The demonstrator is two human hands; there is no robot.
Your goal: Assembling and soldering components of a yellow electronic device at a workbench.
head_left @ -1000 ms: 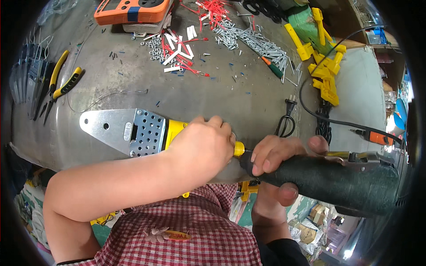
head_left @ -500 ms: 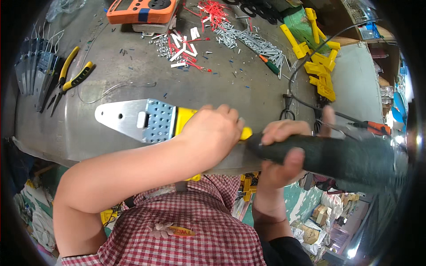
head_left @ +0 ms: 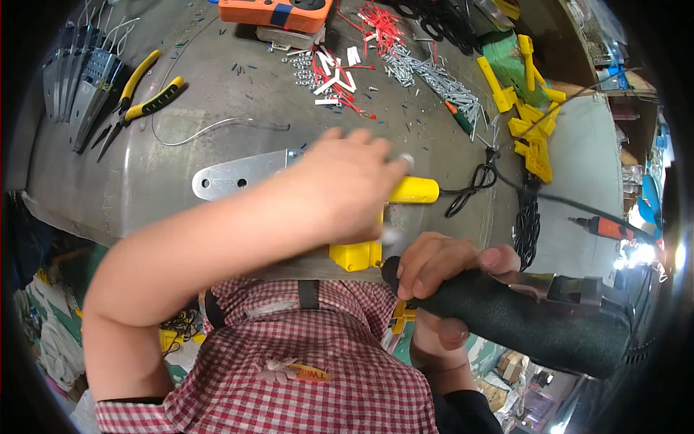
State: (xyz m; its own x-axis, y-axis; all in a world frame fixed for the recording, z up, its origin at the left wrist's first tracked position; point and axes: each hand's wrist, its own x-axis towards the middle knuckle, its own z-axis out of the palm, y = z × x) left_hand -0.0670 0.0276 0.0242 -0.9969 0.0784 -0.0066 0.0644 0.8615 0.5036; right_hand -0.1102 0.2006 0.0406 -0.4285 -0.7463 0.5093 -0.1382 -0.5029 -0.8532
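Observation:
My left hand (head_left: 340, 188) lies blurred over the middle of a yellow-handled tool. Its flat metal plate (head_left: 231, 173) sticks out to the left and its yellow handle end (head_left: 413, 189) to the right on the grey bench (head_left: 144, 188). A yellow foot (head_left: 354, 254) shows below my palm. The fingers look spread, and I cannot tell whether they grip. My right hand (head_left: 441, 264) is closed around a dark green power driver (head_left: 535, 318) just to the right of the yellow foot, at the bench's near edge.
Yellow-handled pliers (head_left: 141, 98), stacked metal plates (head_left: 79, 87) and a bent wire (head_left: 217, 126) lie at the left. Farther back are an orange case (head_left: 275, 11), red and white bits (head_left: 340, 72), several screws (head_left: 434, 72), yellow plastic parts (head_left: 528, 116) and a black cord (head_left: 470, 188).
My left hand gripped the yellow handle tightly before; now its fingers are spread over the tool. The driver's tip has come off the handle end and sits lower, near the yellow foot.

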